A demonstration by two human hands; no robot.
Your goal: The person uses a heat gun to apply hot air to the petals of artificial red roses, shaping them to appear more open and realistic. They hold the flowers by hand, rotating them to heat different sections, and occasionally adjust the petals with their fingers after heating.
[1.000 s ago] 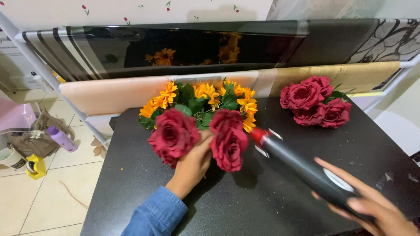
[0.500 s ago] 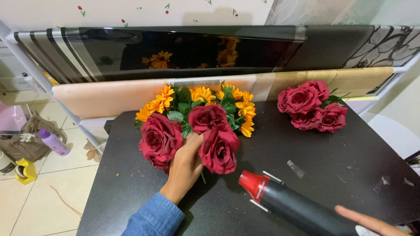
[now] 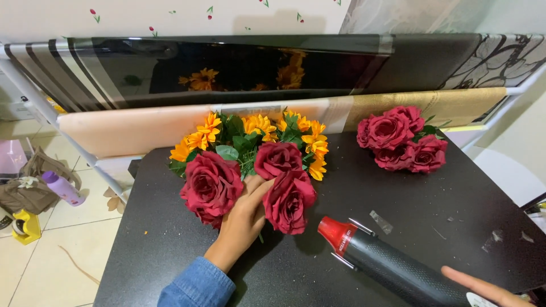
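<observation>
Three dark red roses (image 3: 250,185) lay on the black table (image 3: 432,199) before the yellow flowers (image 3: 256,131), my left hand (image 3: 242,219) resting open between them, fingers spread. My right hand (image 3: 483,289) touched the black heat gun (image 3: 392,264); I couldn't tell its grip.

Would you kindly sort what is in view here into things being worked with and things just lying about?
In hand:
left hand pressing the red rose bunch
orange flower cluster behind it
right hand on the black hot-air tool

Lying about:
second rose bunch
purple bottle
brown bag
yellow tape dispenser
</observation>
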